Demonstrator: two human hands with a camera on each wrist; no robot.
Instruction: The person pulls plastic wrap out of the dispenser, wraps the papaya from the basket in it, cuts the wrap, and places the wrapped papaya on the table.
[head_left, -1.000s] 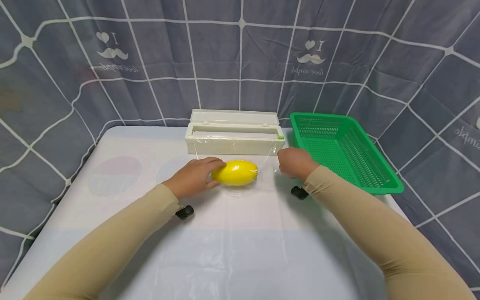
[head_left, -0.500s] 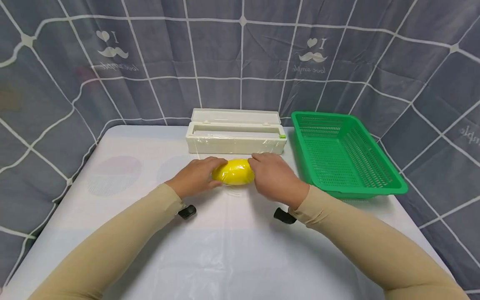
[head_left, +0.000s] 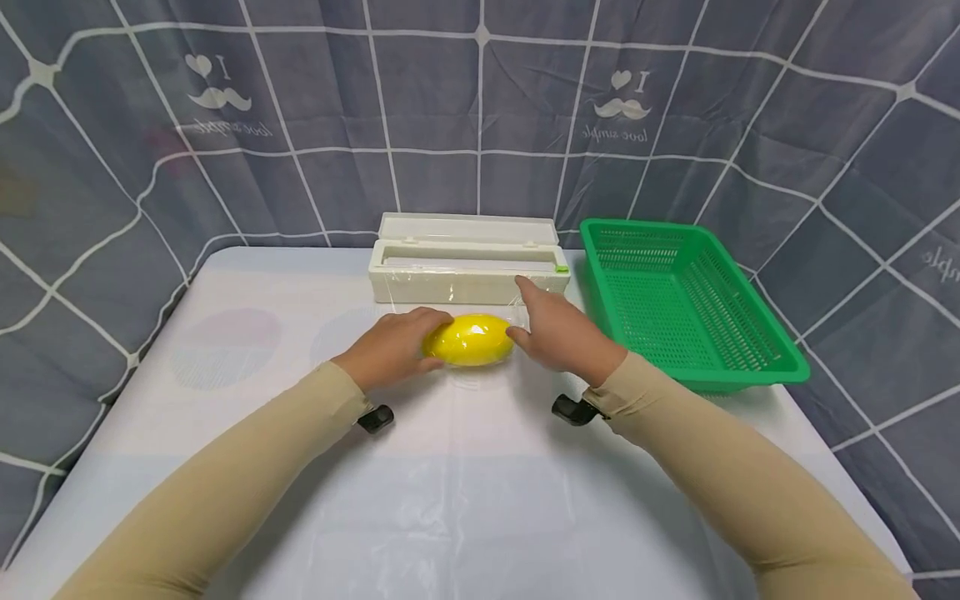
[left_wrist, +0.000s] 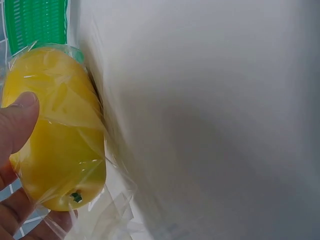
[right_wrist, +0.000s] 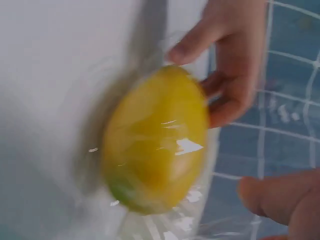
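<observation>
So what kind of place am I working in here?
Probably a staged tabletop booth, not a real kitchen: a white table closed in by a grey grid-print curtain, with only a cling-film dispenser, a green basket and a film-wrapped yellow fruit.

Mango (head_left: 469, 339) before dispenser (head_left: 465, 268); basket (head_left: 686, 302) seemingly rightward.

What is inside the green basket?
Nothing shows inside the green basket: its mesh floor is bare. Only the strip just behind its near wall is hidden.
</observation>
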